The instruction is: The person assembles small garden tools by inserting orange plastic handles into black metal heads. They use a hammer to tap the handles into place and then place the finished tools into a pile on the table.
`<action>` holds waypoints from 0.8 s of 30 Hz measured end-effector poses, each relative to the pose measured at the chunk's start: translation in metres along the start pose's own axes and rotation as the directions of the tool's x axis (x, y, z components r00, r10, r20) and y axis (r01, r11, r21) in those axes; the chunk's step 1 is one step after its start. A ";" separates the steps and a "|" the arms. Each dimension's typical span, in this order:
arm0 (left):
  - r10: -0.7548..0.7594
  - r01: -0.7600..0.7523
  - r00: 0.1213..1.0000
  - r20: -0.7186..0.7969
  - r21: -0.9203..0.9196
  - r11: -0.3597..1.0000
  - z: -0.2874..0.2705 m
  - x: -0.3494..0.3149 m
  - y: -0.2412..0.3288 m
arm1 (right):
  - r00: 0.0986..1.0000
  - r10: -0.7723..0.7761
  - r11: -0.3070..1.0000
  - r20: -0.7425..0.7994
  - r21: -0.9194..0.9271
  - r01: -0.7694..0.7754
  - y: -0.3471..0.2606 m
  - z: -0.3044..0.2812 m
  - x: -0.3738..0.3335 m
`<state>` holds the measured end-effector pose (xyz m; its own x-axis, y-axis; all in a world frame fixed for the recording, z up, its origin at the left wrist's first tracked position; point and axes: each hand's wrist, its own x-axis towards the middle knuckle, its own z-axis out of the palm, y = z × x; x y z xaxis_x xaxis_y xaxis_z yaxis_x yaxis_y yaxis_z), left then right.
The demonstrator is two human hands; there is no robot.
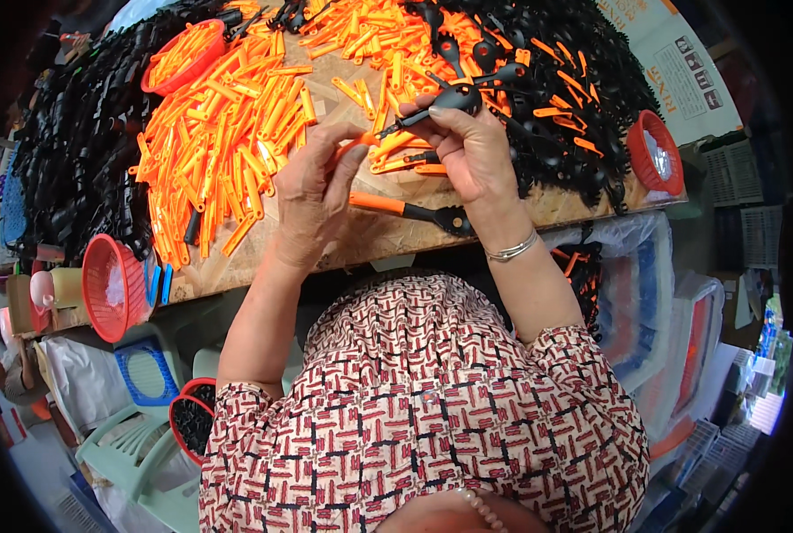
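So the black spoon-shaped piece (457, 100) is pinched in the right hand (474, 158), thumb on top, its thin shaft angling into the gap toward the left hand (312, 182), which pinches an orange handle (359, 142) just over the wooden table (329, 71).

The tabletop (325, 98) looks like matt pressed-wood board with a coarse, flaky grain. On it lie orange pieces (227, 160) of smooth, lightly shiny plastic; just above it, a rounded black piece (456, 101) is smooth plastic with a soft sheen. At its near left corner, a red basket (103, 313) is ribbed plastic. Beyond its right side stands a matt cardboard carton (716, 102). Before its near edge are a patterned cloth garment (432, 391), a shiny metal bracelet (514, 248) and, rightward, glossy, wrinkled clear film (649, 293).
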<state>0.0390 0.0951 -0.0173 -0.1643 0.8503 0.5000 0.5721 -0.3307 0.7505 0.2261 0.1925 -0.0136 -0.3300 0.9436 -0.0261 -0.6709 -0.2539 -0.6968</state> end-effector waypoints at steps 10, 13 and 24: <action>0.067 -0.063 0.997 -0.032 0.108 0.992 0.008 -0.017 0.008 | 0.999 0.039 0.998 0.037 0.051 -0.041 0.020 -0.003 -0.019; 0.123 -0.118 0.992 -0.022 0.167 0.979 0.008 -0.016 0.010 | 0.998 0.046 0.998 0.032 0.049 -0.047 0.021 -0.001 -0.023; 0.004 -0.002 1.000 -0.016 0.115 0.993 0.009 -0.023 0.013 | 0.997 0.007 0.999 0.079 0.031 -0.010 0.030 -0.007 -0.028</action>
<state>0.0577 0.0755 -0.0231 -0.1749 0.8426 0.5094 0.6613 -0.2828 0.6948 0.2196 0.1601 -0.0383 -0.3862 0.9221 0.0258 -0.6882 -0.2694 -0.6737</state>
